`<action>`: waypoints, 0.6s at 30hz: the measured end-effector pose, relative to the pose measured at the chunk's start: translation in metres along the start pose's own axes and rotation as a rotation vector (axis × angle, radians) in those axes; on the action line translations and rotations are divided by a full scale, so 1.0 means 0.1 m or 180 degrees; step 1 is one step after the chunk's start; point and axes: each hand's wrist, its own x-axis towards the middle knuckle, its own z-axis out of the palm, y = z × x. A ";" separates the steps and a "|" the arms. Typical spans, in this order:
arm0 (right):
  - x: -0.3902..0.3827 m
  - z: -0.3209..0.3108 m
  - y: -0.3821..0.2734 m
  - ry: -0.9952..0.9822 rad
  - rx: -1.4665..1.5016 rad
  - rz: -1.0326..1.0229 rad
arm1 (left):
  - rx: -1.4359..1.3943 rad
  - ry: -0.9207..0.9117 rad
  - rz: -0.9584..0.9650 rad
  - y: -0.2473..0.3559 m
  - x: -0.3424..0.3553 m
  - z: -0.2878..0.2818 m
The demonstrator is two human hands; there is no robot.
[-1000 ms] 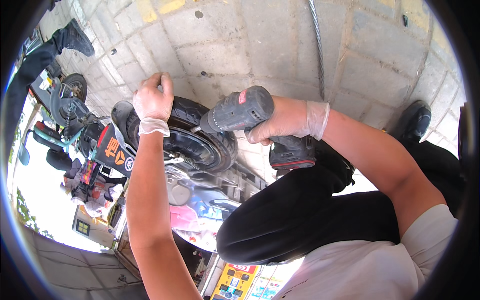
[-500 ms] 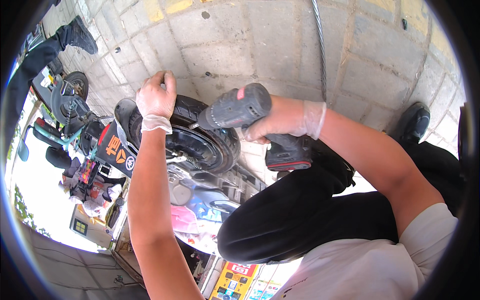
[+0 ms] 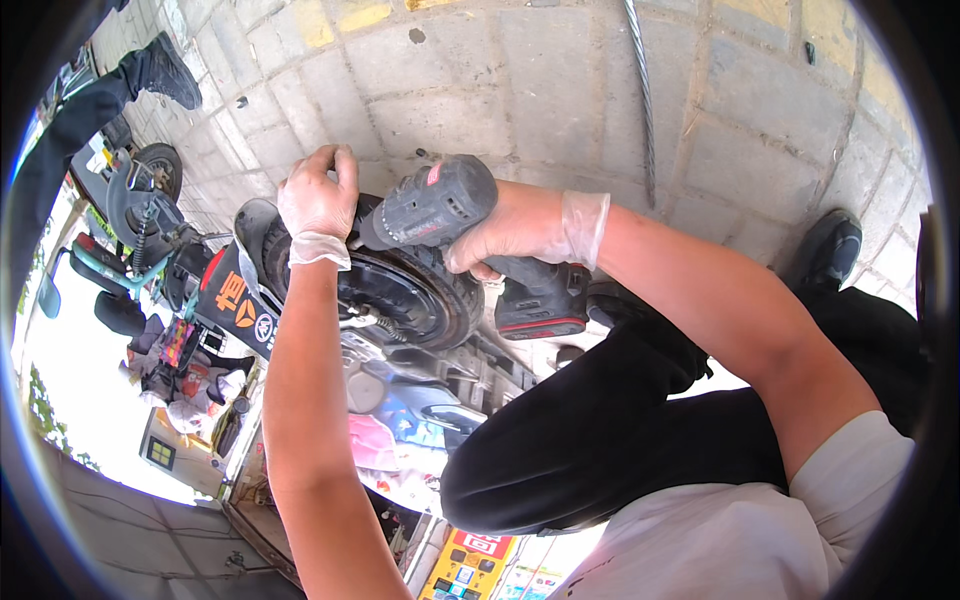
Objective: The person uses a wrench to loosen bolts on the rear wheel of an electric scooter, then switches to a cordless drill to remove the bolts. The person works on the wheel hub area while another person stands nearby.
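Outdoor setting: grey stone paving [image 3: 600, 80], a steel cable [image 3: 645, 100] lying across it. Scooter wheel [image 3: 400, 290] over the paving. Left hand [image 3: 318, 200], gloved, fingers clenched on the tyre's upper edge. Right hand [image 3: 520, 230] fingers grasping a cordless drill [image 3: 440, 205]; its long axis points left, nose at the wheel hub.

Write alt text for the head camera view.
A person's gloved right hand holds a grey cordless drill against a black scooter wheel, while the gloved left hand grips the tyre's top edge. The person crouches on grey paving; another scooter stands at left.
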 end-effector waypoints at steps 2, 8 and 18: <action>-0.04 -0.01 0.00 0.0025 0.0007 0.0077 | -0.0005 0.0036 0.0015 0.00 0.00 0.01; -0.21 -0.09 0.05 -0.0007 0.0092 0.0248 | 0.0017 0.0021 0.0059 -0.02 0.01 0.01; -0.34 -0.16 0.10 -0.0053 0.0015 0.0120 | -0.0032 0.0080 0.0015 -0.01 0.00 0.04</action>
